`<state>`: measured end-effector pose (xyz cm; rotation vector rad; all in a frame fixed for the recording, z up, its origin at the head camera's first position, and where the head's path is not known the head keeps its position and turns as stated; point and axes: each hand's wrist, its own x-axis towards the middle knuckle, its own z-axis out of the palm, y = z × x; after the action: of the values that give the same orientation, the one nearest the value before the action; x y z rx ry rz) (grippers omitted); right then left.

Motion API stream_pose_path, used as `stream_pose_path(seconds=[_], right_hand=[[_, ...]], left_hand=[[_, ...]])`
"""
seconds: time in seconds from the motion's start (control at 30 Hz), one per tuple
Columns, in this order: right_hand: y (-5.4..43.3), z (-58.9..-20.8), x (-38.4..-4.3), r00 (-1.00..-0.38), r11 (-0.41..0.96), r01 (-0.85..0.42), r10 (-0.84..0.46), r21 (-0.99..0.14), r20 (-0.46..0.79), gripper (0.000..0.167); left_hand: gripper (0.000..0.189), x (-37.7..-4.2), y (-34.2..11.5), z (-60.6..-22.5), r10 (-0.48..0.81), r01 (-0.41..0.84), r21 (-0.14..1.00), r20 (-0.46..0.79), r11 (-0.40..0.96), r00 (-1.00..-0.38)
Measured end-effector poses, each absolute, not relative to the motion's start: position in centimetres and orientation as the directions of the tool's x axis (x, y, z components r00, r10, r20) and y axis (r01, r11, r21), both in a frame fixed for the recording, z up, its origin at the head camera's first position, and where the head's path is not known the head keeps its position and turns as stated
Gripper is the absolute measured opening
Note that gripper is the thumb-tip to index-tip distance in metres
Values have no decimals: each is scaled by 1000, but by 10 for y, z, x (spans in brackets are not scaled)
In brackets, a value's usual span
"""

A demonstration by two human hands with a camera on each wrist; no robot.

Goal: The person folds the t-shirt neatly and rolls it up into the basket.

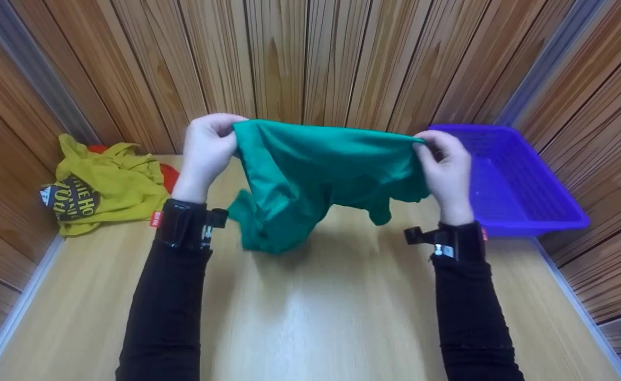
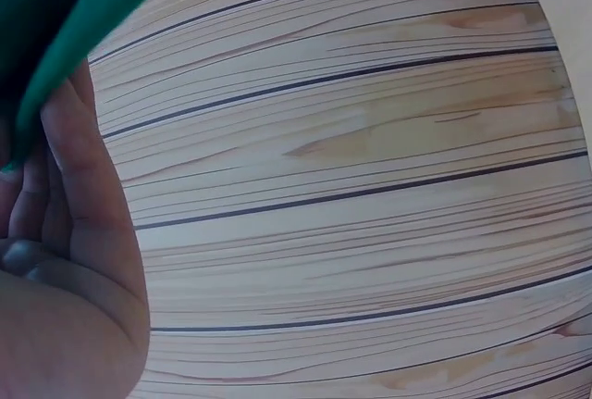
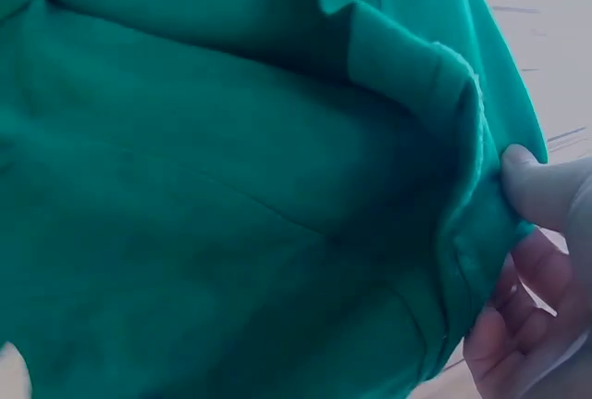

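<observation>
A green cloth garment (image 1: 336, 159) is stretched between both hands in the head view, its top edge nearly level and the rest hanging in folds toward the table. My left hand (image 1: 209, 151) pinches its upper left corner. At the upper right corner, my right hand (image 1: 448, 164) grips the fabric between thumb and fingers. The right wrist view shows a stitched hem on the green garment (image 3: 231, 186), with the right thumb (image 3: 546, 186) pressed on the cloth. In the left wrist view, a green fold covers part of the left fingers (image 2: 69, 149).
A yellow shirt with dark printing (image 1: 119, 190) lies crumpled at the left, a red cloth (image 1: 169, 177) partly under it. At the right stands a purple plastic basket (image 1: 543, 225). Wood-panelled walls (image 1: 331, 63) enclose the light wooden table (image 1: 315, 328) at the back and sides.
</observation>
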<state>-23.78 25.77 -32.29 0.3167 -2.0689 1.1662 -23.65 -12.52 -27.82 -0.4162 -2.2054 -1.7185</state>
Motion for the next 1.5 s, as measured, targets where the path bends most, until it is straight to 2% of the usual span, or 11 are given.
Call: stream_pose_path(seconds=[0.2, 0.3, 0.4, 0.53, 0.67, 0.77, 1.0, 1.1, 1.23, 1.37, 1.5], right_hand=[[260, -303, -207, -691, 518, -561, 137, -646, 710, 8], [266, -299, -201, -686, 543, -585, 63, -602, 724, 6], [270, -302, -208, -713, 600, -572, -27, -559, 701, 6], [264, -311, -234, -723, 645, -562, -78, -518, 687, 9], [250, -320, -258, -716, 580, -626, -163, -521, 679, 35], [241, -329, -265, -732, 560, -647, -264, -518, 629, 52], [232, -357, -268, -797, 582, -597, -349, -552, 493, 46], [233, -366, -268, -823, 600, -563, -341, -569, 454, 44], [232, -375, -266, -846, 603, -530, -328, -597, 420, 42], [227, -389, -263, -862, 604, -507, -348, -614, 370, 37], [218, -414, -260, -867, 650, -494, -416, -577, 274, 31]], left_hand=[[14, -222, -132, -283, 122, 441, 874, 424, 205, -897], [15, -215, -135, -286, 202, 430, 877, 390, 217, -898], [16, -214, -138, -291, 232, 387, 883, 331, 266, -915], [19, -227, -138, -301, 112, 261, 907, 236, 331, -965], [30, -248, -139, -318, -49, 154, 894, 192, 421, -980], [40, -262, -145, -336, -85, 98, 842, 168, 530, -982], [41, -265, -150, -371, -51, 4, 777, 46, 629, -998], [38, -264, -142, -380, -12, 24, 762, 41, 647, -999], [34, -263, -126, -393, 83, 96, 679, 53, 728, -995], [27, -263, -106, -411, 196, 197, 533, 59, 823, -979], [18, -264, -90, -431, 269, 280, 371, 83, 885, -960]])
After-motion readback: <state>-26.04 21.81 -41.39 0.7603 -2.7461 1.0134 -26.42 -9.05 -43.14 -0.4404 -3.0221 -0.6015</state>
